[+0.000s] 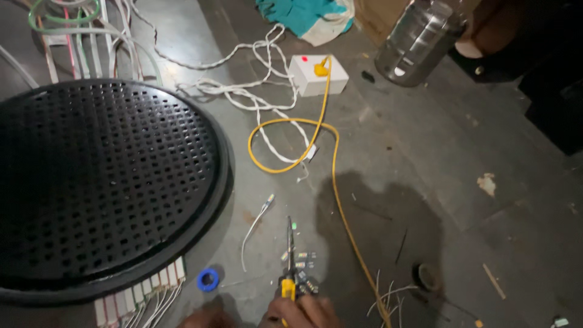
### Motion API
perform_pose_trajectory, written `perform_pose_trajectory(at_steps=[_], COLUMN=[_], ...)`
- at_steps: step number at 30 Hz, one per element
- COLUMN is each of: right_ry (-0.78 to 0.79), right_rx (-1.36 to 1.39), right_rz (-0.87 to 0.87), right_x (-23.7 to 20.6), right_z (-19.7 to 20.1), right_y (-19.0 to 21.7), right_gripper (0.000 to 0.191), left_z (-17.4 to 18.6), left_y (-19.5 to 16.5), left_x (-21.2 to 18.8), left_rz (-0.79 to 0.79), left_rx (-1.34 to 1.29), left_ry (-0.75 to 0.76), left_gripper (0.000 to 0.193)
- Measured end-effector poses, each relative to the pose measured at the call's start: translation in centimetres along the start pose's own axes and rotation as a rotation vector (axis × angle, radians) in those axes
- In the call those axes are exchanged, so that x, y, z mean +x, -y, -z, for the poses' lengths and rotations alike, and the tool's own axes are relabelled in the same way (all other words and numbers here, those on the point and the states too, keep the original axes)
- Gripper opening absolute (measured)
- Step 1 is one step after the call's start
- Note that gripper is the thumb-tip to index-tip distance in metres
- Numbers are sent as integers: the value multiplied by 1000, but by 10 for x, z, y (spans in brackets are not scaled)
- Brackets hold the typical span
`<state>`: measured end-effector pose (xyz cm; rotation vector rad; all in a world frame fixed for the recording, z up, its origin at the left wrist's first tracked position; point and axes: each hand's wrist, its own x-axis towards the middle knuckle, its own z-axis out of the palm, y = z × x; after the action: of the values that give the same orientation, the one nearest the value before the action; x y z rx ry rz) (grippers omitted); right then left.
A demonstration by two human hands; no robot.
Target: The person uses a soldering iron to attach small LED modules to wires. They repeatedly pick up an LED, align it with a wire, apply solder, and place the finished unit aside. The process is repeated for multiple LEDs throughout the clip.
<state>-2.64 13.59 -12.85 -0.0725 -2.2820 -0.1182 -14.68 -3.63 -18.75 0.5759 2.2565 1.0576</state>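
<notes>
My right hand (pixel 303 311) shows at the bottom edge, closed around the yellow handle of a thin soldering iron (pixel 289 255) whose metal tip points away from me over the grey floor. A small dark circuit board (pixel 306 284) with tiny parts sits right beside the handle, touching my fingers. A yellow cord (pixel 333 182) loops from a white socket box (pixel 316 76) down toward my hand. Only a sliver of my left hand (pixel 203 317) is in view, near a small blue tape roll (pixel 208 279); its fingers are hidden.
A large round black perforated grille (pixel 103 182) fills the left side, with a row of white connectors (pixel 143 294) at its lower rim. Tangled white wires (pixel 255 91) lie by the box. A steel jug (pixel 419 39) lies at top right, and loose wire ends (pixel 388 294) at the bottom.
</notes>
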Motion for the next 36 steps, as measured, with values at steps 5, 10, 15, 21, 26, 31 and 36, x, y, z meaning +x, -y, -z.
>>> perform_pose_trajectory(at_steps=[5, 10, 15, 21, 26, 31, 36], right_ry=[400, 487, 463, 508, 600, 582, 622], right_rx=[290, 301, 345, 351, 377, 371, 361], right_rz=[58, 5, 9, -23, -26, 15, -18], right_x=[30, 36, 47, 44, 52, 58, 47], right_z=[50, 60, 59, 57, 64, 67, 66], right_y=[-3, 7, 13, 17, 17, 18, 15], right_gripper=[15, 20, 23, 20, 23, 21, 22], left_z=[23, 36, 50, 62, 62, 58, 59], left_y=[-37, -63, -80, -99, -99, -96, -99], left_x=[-24, -36, -42, -48, -48, -54, -54], left_rz=[137, 186, 116, 127, 212, 217, 170], left_rx=[78, 181, 188, 98, 194, 254, 272], left_ry=[35, 43, 50, -5, 68, 35, 83], left_gripper=[31, 21, 19, 28, 26, 26, 26])
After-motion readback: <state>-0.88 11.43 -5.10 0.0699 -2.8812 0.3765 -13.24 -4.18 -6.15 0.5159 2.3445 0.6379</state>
